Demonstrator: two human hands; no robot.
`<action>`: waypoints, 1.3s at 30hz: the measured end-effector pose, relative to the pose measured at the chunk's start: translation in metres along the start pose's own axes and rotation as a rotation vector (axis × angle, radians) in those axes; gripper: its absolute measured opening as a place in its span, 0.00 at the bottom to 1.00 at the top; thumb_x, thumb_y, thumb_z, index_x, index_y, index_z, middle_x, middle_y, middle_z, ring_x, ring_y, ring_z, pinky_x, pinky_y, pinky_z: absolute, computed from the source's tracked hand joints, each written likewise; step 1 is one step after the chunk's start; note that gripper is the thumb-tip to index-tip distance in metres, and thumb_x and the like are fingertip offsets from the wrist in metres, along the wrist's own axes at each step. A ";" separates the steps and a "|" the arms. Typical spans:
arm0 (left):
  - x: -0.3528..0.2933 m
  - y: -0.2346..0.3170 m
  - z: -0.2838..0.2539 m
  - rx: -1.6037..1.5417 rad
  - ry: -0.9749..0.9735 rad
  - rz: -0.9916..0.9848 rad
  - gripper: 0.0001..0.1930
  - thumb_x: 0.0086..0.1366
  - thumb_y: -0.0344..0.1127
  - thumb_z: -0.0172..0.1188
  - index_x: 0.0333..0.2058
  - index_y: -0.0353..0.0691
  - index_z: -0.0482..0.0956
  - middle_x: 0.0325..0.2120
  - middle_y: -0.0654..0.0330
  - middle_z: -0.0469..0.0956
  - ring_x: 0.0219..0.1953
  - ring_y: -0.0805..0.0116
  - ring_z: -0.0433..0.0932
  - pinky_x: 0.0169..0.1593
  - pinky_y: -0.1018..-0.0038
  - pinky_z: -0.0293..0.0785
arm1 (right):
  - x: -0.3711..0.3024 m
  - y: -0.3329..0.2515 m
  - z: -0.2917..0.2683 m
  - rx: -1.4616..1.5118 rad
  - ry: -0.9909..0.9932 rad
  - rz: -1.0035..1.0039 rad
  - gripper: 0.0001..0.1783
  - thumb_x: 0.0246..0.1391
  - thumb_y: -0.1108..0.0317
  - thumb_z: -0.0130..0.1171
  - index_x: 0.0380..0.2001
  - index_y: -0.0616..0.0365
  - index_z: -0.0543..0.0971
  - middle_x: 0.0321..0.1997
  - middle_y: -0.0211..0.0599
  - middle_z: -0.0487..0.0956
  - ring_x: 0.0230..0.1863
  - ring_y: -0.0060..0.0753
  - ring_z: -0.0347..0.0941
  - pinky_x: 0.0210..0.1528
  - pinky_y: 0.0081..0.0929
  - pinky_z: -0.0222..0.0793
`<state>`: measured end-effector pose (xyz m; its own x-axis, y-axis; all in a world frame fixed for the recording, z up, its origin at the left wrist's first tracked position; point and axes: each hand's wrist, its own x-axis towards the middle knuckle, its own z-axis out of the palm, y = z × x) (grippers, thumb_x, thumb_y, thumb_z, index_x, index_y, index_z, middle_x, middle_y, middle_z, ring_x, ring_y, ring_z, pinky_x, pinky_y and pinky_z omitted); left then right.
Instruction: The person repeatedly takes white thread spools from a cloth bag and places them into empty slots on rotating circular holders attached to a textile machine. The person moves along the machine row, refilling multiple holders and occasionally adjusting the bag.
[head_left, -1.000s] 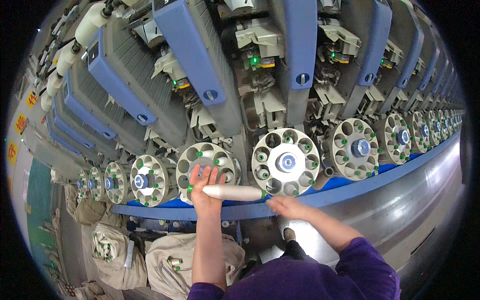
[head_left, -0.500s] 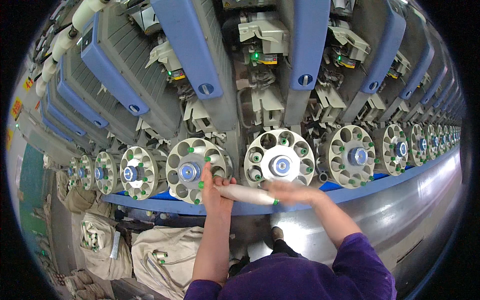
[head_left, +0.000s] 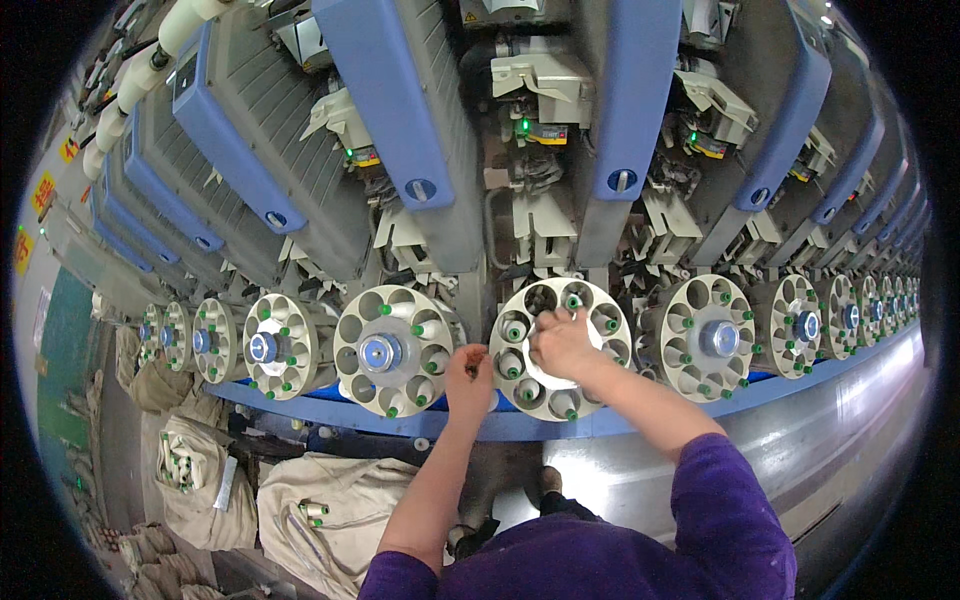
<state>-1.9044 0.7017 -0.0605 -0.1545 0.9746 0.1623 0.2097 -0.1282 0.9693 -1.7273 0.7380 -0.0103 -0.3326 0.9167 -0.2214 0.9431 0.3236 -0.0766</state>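
Over the hub of the middle round bobbin magazine [head_left: 557, 286] is my right hand [head_left: 562, 345], palm down with fingers bent together. Its fingertips are just below a pocket holding a green-tipped yarn bobbin [head_left: 573, 301]; whether they grip a thread cannot be made out. They partly cover a white disc [head_left: 540, 373]. My left hand [head_left: 470, 378] hangs in front of the gap between this magazine and the left-hand magazine [head_left: 350, 392]. Its fingers are curled closed, and anything inside is too small to see. Several pockets around both magazines hold green-tipped bobbins.
More magazines run along a blue rail [head_left: 465, 425] to both sides. Blue-edged machine panels [head_left: 400, 120] rise behind. At lower left lie cloth sacks [head_left: 350, 490] with a few green-tipped tubes on them. A shiny metal surface [head_left: 690, 480] stretches to the right.
The white yarn bobbin held between both hands is no longer in them. My right hand has moved up and left onto the middle magazine; my left hand has moved right and curled closed.
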 end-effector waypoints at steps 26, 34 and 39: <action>-0.001 0.039 -0.008 -0.343 0.040 -0.175 0.08 0.56 0.29 0.56 0.31 0.36 0.66 0.13 0.62 0.70 0.15 0.77 0.68 0.19 0.79 0.63 | -0.045 0.040 -0.027 0.932 0.563 0.051 0.13 0.54 0.63 0.51 0.39 0.59 0.74 0.31 0.39 0.75 0.31 0.33 0.72 0.37 0.26 0.68; -0.046 0.053 -0.002 -0.489 0.176 -0.388 0.11 0.57 0.30 0.56 0.33 0.36 0.62 0.13 0.60 0.70 0.13 0.74 0.68 0.18 0.79 0.63 | -0.024 -0.022 0.011 1.210 -0.068 0.247 0.23 0.59 0.51 0.42 0.30 0.63 0.72 0.21 0.38 0.74 0.20 0.30 0.72 0.24 0.26 0.67; -0.067 0.049 0.011 -0.520 0.129 -0.330 0.12 0.60 0.31 0.54 0.34 0.37 0.58 0.13 0.58 0.69 0.14 0.72 0.69 0.19 0.77 0.65 | -0.016 -0.040 0.036 0.954 0.226 0.051 0.25 0.59 0.51 0.43 0.23 0.65 0.71 0.18 0.42 0.72 0.15 0.31 0.69 0.20 0.29 0.64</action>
<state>-1.8733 0.6322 -0.0258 -0.2535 0.9520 -0.1716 -0.3607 0.0716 0.9299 -1.7594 0.7022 -0.0390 -0.1906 0.9797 -0.0627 0.5289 0.0487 -0.8473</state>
